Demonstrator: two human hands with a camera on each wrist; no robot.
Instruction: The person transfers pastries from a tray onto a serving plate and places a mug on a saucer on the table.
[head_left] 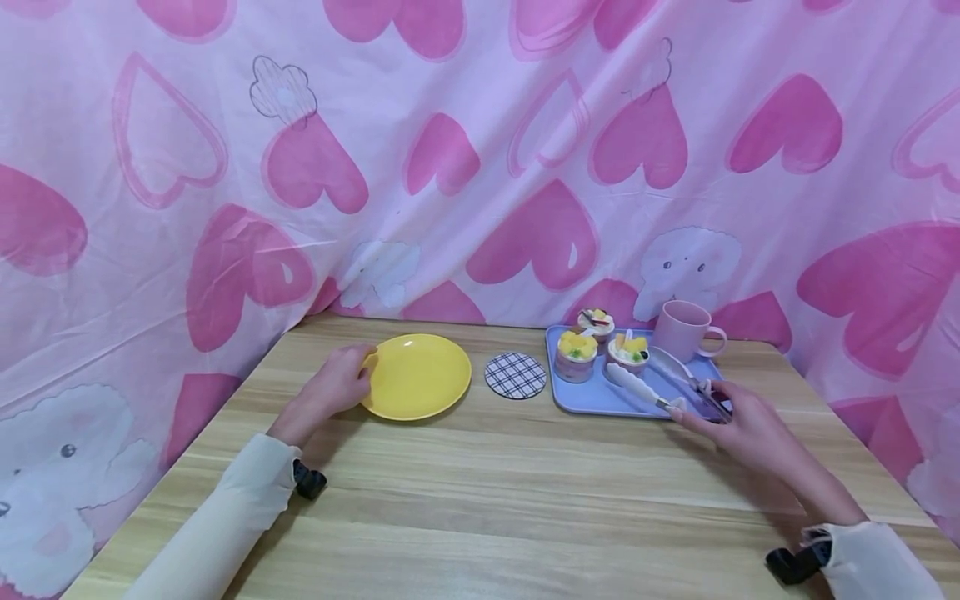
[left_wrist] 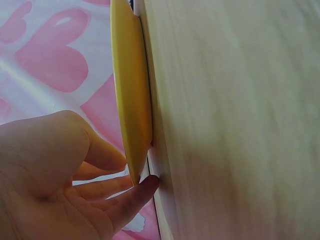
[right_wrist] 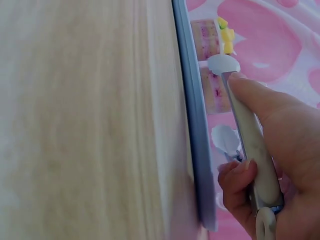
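Observation:
My left hand [head_left: 333,392] pinches the near-left rim of a round yellow plate [head_left: 418,379] on the table. In the left wrist view the thumb lies on one side of the plate's edge [left_wrist: 131,100], fingertips on the other. My right hand [head_left: 761,433] grips a pair of tongs [head_left: 637,387] with white, scalloped tips, its arms spread apart. The tongs extend over a blue tray [head_left: 581,404], one tip close by the front-right dessert cup [head_left: 628,350]. Two more dessert cups, one with yellow fruit [head_left: 576,357] and one behind [head_left: 596,323], stand on the tray's left.
At the tray's back right stands a pink mug [head_left: 681,332], handle facing right. A round checked coaster [head_left: 515,375] lies between plate and tray. Behind the wooden table [head_left: 480,500] hangs a pink heart-patterned cloth [head_left: 450,233].

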